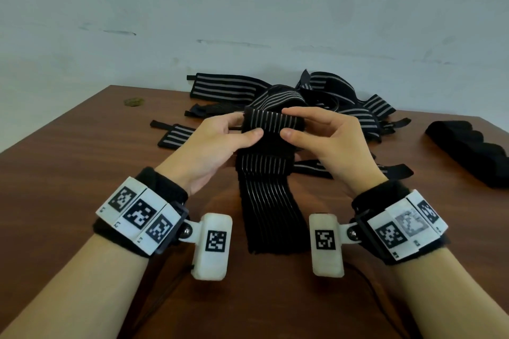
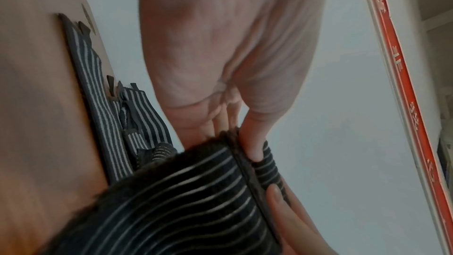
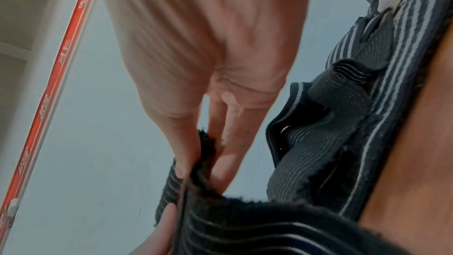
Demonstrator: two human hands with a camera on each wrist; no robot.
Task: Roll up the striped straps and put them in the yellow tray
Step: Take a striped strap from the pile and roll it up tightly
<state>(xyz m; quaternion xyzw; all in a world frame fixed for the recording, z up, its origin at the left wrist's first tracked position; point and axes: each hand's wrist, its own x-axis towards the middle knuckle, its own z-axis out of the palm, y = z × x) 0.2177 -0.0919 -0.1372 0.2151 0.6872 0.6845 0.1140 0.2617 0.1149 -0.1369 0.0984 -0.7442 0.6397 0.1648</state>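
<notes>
1. Rolling was under way: the left hand (image 1: 220,140) and the right hand (image 1: 327,140) both pinched the folded top of one striped strap (image 1: 272,201), thumbs on the near face and the other fingers (image 1: 298,113) curled over the far side, clamped on the cloth.
2. That strap was held above the bench (image 1: 82,159), and its free tail hung down from the hands toward the person, apparently reaching the wood.
3. To do the step well, judging from the grip, the edges should be kept level so the stripes stack straight, the turns pulled snug, and the tail fed up evenly; a loose start would likely telescope.
4. Beyond the held strap lay a heap of unrolled straps (image 1: 344,102), tangled together, some spread flat.
5. To the right of the heap sat a dark bundle (image 1: 468,151), its make unclear.
6. No yellow tray showed in any view.
7. The bench was brown wood grain, set against a pale wall (image 1: 248,8) with faint scuffs.
</notes>
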